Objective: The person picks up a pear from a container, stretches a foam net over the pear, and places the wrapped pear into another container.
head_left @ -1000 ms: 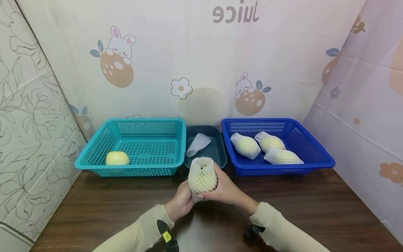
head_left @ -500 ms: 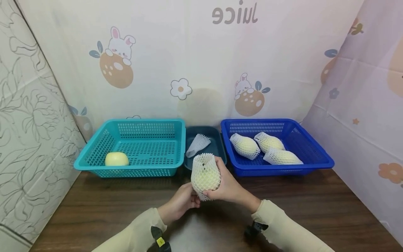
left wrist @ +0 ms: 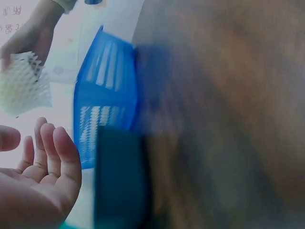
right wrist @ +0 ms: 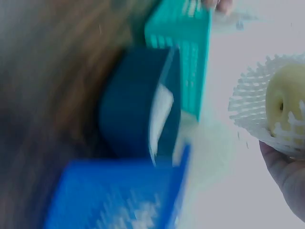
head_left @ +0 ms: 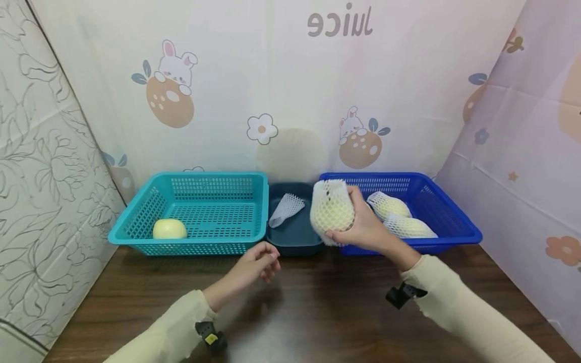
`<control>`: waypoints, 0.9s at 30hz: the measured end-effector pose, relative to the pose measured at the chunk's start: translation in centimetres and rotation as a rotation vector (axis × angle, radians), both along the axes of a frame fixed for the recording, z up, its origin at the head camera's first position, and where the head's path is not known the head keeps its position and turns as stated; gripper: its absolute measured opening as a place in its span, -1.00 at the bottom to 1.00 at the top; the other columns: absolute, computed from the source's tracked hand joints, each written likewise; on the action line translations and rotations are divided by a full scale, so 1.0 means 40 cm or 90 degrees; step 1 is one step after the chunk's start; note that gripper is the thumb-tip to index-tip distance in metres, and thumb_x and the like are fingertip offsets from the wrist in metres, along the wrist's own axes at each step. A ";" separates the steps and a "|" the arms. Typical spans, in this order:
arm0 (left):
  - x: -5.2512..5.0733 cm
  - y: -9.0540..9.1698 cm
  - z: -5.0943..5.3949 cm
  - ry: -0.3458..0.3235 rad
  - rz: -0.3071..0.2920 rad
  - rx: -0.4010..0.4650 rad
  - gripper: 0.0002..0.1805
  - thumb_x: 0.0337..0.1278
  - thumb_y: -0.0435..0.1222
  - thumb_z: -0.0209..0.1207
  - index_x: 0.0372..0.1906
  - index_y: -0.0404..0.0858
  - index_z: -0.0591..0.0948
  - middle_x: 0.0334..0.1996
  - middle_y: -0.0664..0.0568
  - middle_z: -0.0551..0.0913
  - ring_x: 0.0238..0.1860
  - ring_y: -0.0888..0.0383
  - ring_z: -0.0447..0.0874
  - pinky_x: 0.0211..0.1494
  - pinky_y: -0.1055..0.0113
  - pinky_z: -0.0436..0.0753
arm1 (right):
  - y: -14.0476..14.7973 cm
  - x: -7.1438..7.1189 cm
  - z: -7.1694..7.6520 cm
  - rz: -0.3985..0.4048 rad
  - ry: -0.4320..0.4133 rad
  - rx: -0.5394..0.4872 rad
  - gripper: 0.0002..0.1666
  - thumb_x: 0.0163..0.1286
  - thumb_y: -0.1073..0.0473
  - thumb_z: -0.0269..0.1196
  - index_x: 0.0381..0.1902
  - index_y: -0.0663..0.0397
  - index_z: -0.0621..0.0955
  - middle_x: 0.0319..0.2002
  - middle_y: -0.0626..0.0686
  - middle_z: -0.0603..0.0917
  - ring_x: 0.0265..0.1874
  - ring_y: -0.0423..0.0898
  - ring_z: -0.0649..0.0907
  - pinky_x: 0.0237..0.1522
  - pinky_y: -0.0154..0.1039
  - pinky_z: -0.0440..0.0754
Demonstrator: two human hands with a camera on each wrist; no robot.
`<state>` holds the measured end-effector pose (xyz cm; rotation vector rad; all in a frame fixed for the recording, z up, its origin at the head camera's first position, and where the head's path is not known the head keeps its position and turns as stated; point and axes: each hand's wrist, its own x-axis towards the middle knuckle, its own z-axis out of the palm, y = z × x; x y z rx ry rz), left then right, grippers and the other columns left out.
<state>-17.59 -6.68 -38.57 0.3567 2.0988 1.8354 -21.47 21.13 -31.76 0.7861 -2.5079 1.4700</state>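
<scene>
My right hand point(head_left: 366, 229) grips a round, pale yellow fruit point(head_left: 333, 214) wrapped in a white foam net, held above the gap between the dark tray and the blue basket. In the right wrist view, the fruit's dimpled end point(right wrist: 282, 102) shows through the open end of the foam net point(right wrist: 250, 98). My left hand point(head_left: 254, 264) holds nothing; its fingers are loosely bent in front of the teal basket's right corner. An unwrapped pale yellow fruit point(head_left: 169, 229) lies in the teal basket point(head_left: 190, 247). Inside the blue basket point(head_left: 454, 237) are net-wrapped fruits point(head_left: 410, 227), one hidden behind my right hand.
Between the two baskets stands a small dark blue tray point(head_left: 295, 248) with a loose white foam net point(head_left: 286, 209) in it. All three stand on a brown wooden table point(head_left: 317, 312), close to a patterned cloth backdrop point(head_left: 290, 91). The wrist views are partly blurred.
My left hand has let go of the wrapped fruit and moved away to the left. My right hand has carried the fruit up and right, to the blue basket's left edge.
</scene>
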 end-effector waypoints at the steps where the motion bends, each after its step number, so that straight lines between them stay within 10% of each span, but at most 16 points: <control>1: -0.004 -0.009 0.010 0.038 0.002 -0.025 -0.82 0.38 -0.30 -0.03 -0.12 -0.36 0.46 -0.36 -0.06 0.59 -0.39 0.09 0.53 -0.32 0.21 0.59 | 0.015 -0.009 0.012 -0.009 0.002 0.014 0.04 -0.12 0.28 0.52 0.24 0.18 0.15 0.04 0.20 0.42 -0.11 0.06 0.50 -0.09 -0.08 0.50; 13: -0.085 -0.135 0.085 0.325 0.063 -0.288 -0.82 0.34 -0.21 0.09 -0.11 -0.22 0.54 -0.24 0.05 0.57 -0.16 0.10 0.48 -0.10 0.16 0.51 | 0.166 -0.099 0.064 -0.084 -0.048 0.204 0.14 -0.04 0.14 0.52 0.32 0.22 0.04 -0.02 0.29 0.41 -0.21 0.13 0.51 -0.34 -0.11 0.57; 27: -0.132 -0.177 0.024 0.311 0.009 -0.486 -0.70 0.22 0.01 0.18 -0.14 -0.11 0.62 -0.22 0.13 0.62 -0.19 0.12 0.54 -0.11 0.15 0.55 | 0.213 -0.145 -0.013 -0.029 -0.077 0.374 -0.07 -0.08 0.17 0.47 0.19 0.21 0.22 -0.13 0.21 0.49 -0.37 0.01 0.53 -0.46 -0.18 0.55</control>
